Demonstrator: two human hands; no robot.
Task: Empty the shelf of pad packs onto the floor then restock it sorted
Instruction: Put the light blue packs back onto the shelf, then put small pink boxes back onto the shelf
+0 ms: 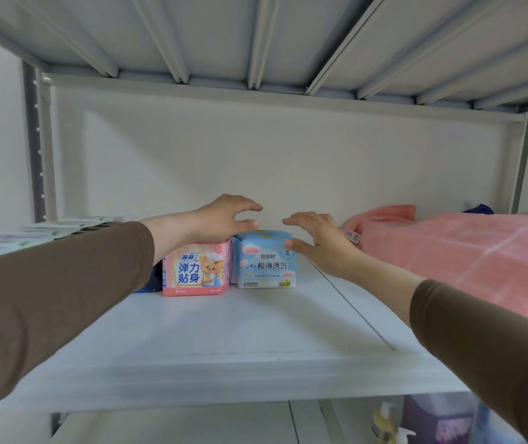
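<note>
I see the light-blue pad pack (267,259) upright mid-shelf, touching the pink pad pack (196,269) at its nine o'clock. My right hand (318,240) is nearer, thumb touching its right top corner, fingers spread above. My left hand (224,219) hovers loosely curled over the pink one, gripping nothing.

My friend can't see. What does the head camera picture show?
Two hands reach over two pad packs on a white shelf: left hand above the pink pack, right hand touching the blue pack. Pink towels lie right.
</note>
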